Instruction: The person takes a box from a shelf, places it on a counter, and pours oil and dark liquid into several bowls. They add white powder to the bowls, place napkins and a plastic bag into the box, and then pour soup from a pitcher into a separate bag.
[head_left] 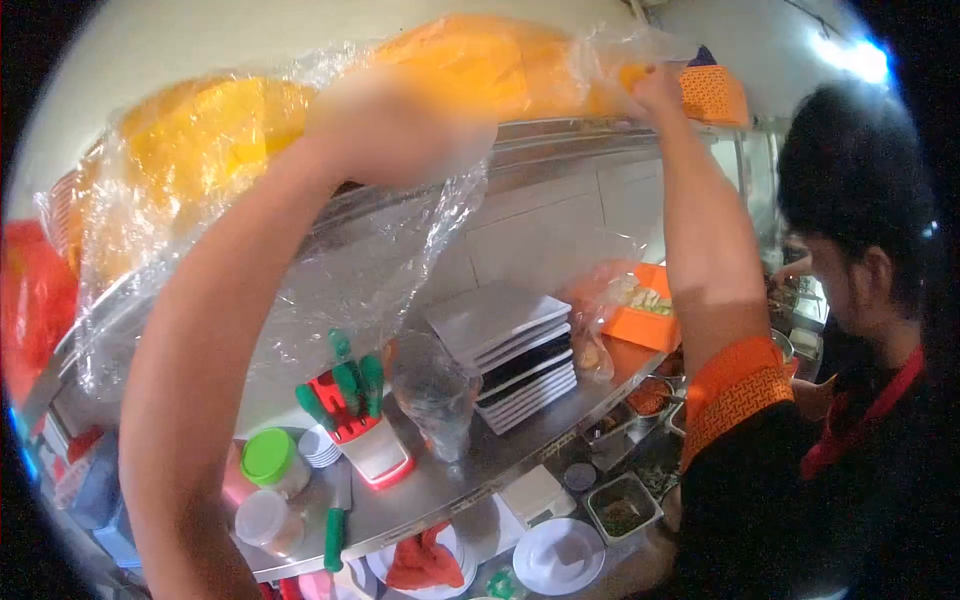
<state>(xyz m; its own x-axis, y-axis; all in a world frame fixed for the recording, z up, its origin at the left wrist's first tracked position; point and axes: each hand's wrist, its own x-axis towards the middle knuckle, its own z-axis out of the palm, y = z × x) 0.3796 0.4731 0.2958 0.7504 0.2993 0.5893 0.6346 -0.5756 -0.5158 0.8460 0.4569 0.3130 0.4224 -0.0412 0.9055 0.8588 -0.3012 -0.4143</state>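
Note:
Both my arms reach up to a metal shelf (570, 128). My left hand (400, 130) is a blur in front of a large yellow bundle (470, 60), so its fingers cannot be made out. At the bundle's right end, my right hand (660, 90) has its fingers closed on the clear plastic bag (640, 45) around the yellow material. More yellow material (205, 125) lies under crinkled clear plastic at the left, and a loose sheet of plastic hangs below the shelf. An orange basket (715, 95) stands just right of my right hand.
On the counter below stand a knife block (370, 440) with green-handled knives, stacked plates (520, 350), a green-lidded jar (272, 462) and an orange bin (640, 325). A green-handled knife (337, 530) lies near the edge. Another person (860, 250) stands close at right.

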